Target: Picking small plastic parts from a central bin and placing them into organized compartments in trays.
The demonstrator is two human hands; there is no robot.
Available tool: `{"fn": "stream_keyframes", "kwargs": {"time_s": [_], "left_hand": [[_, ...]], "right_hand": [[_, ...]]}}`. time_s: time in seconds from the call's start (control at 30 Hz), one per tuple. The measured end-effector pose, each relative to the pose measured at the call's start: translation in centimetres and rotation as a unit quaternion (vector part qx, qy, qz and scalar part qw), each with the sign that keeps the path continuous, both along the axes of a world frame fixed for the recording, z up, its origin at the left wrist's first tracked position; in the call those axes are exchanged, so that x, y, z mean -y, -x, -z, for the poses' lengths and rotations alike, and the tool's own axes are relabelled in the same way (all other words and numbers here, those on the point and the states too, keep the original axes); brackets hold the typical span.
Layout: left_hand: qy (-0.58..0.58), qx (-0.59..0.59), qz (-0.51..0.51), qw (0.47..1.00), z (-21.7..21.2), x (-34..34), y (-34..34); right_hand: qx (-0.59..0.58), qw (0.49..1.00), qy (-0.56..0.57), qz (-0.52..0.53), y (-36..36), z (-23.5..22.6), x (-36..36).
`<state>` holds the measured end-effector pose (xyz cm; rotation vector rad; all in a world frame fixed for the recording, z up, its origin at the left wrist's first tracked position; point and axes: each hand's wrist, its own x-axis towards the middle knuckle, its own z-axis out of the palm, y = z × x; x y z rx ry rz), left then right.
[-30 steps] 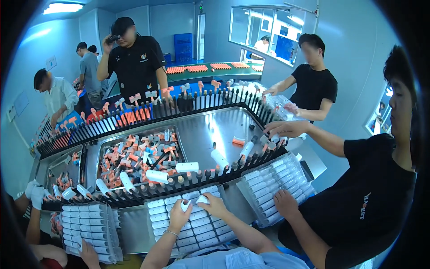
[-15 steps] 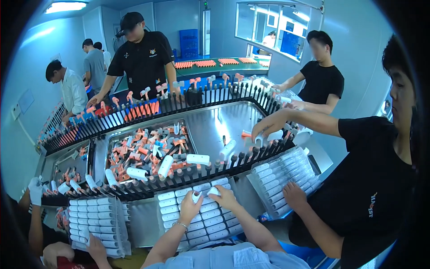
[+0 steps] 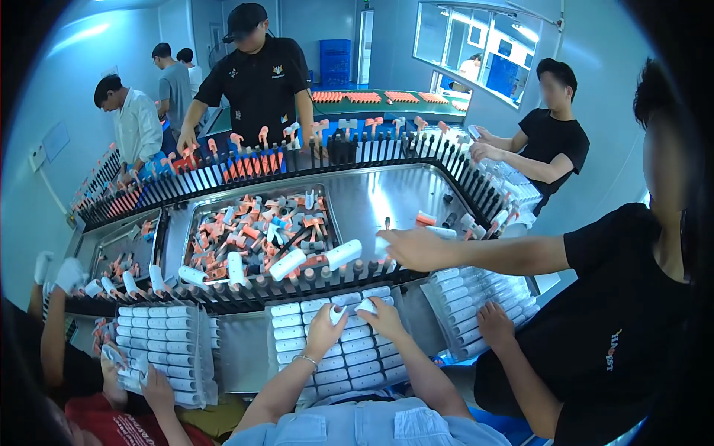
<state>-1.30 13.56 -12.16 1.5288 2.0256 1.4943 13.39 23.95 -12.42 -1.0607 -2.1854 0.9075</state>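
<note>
My left hand [image 3: 325,332] is closed around a white curved plastic shell [image 3: 338,315]. A second white shell [image 3: 365,306] is pinched in my right hand [image 3: 384,322], close beside the first. Both hands are held over the upper part of a clear tray of white shells [image 3: 349,359], which lies in front of me with the shells in neat rows. Beyond the tray runs a black rail of upright pegs [image 3: 312,280], some carrying white shells such as the tilted one [image 3: 343,255].
A metal bin [image 3: 332,215] holds a heap of orange and grey parts [image 3: 256,234]. More shell trays stand to the left [image 3: 156,349] and right [image 3: 476,305]. A co-worker's arm [image 3: 483,253] reaches in from the right over the rail. Other people work around the loop.
The pegs and their shells have shifted leftward relative to my tray. The right co-worker's hand came nearer; the left neighbour now has both hands at a shell. My hands keep their shells.
</note>
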Motion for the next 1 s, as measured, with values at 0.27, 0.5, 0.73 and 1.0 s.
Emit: {"fn": "stream_keyframes", "kwargs": {"time_s": [0.27,0.5,0.73,1.0], "left_hand": [[0.01,0.001,-0.007,1.0,0.4,0.1,0.3],[0.019,0.015,0.002,1.0,0.3,-0.2,0.4],[0.014,0.012,0.006,1.0,0.2,-0.2,0.2],[0.018,0.022,0.004,1.0,0.5,-0.7,0.2]], "right_hand": [[-0.058,0.998,0.016,-0.031,-0.9,-2.3,1.3],[-0.211,0.967,-0.017,0.14,-3.9,-12.2,-0.9],[-0.168,0.939,-0.146,0.262,-1.8,-11.9,-7.7],[0.202,0.968,-0.139,0.057,5.1,-14.3,-10.5]]}}
